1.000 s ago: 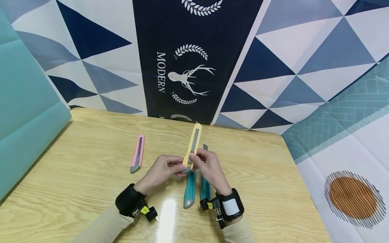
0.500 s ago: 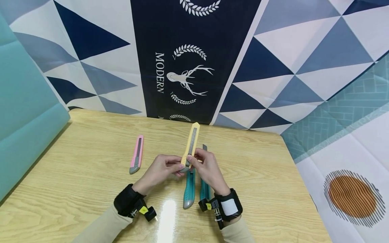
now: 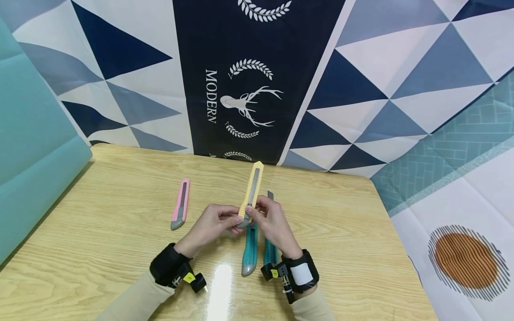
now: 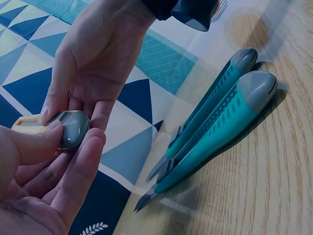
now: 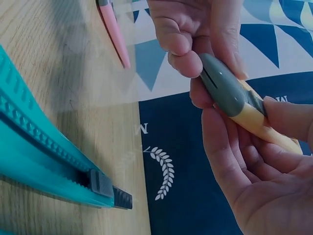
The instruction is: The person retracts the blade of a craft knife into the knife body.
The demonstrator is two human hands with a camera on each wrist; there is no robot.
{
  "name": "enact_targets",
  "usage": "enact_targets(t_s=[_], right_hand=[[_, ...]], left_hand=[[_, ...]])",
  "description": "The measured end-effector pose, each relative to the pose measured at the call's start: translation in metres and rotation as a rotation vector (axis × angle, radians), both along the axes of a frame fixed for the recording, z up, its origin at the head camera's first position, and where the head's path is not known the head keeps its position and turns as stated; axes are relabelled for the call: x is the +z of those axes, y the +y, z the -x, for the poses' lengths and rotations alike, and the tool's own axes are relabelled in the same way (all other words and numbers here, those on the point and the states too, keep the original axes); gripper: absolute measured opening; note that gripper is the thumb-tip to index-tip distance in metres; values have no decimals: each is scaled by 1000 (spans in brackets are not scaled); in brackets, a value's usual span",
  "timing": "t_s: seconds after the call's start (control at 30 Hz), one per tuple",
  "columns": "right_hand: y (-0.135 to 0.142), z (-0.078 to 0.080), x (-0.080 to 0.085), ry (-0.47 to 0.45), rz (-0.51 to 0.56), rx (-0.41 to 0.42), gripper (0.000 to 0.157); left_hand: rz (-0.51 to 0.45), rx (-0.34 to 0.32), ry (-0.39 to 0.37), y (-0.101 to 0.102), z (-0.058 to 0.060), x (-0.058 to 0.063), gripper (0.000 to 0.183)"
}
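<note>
Both hands hold a yellow utility knife [image 3: 254, 183] above the table, its nose pointing away and up. My left hand [image 3: 213, 226] pinches its grey butt end [image 4: 75, 130] between thumb and fingers. From the other side my right hand [image 3: 278, 223] grips the lower body, its thumb pressed on the slider. No blade shows past the yellow nose in the head view. Below the hands lie two teal utility knives [image 3: 250, 253] [image 4: 220, 122], side by side. Dark blade tips stick out of both in the left wrist view.
A pink utility knife [image 3: 180, 205] lies on the wooden table [image 3: 120, 200] left of the hands. A patterned cloth [image 3: 257, 53] rises behind the far table edge, and a light-blue padded panel [image 3: 36, 147] stands along the left side.
The right thumb and the slider have moved down toward the grey end. The blade tip that stuck out of the yellow knife's nose is now drawn in.
</note>
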State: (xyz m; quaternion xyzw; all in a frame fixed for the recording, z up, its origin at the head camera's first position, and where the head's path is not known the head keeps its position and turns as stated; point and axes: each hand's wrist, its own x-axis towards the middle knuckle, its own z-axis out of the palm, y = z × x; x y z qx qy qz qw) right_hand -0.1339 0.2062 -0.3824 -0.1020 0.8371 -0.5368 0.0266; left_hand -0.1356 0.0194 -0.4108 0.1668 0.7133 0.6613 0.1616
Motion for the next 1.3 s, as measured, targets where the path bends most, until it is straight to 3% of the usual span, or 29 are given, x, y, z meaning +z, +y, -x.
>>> enact_targets(t_s=[0.47,1.03,1.3], right_hand=[[0,1,0,-5,-20,24,14],[-2,1,-6,76,-74,-59,26],[-4,0,-7,59,-37,-55,22]], left_hand=[[15,-4,-10,-2,2,-3,29],[34,-54,-33,-8,5,-3,29],[90,-39,18,-10,8,-3,28]])
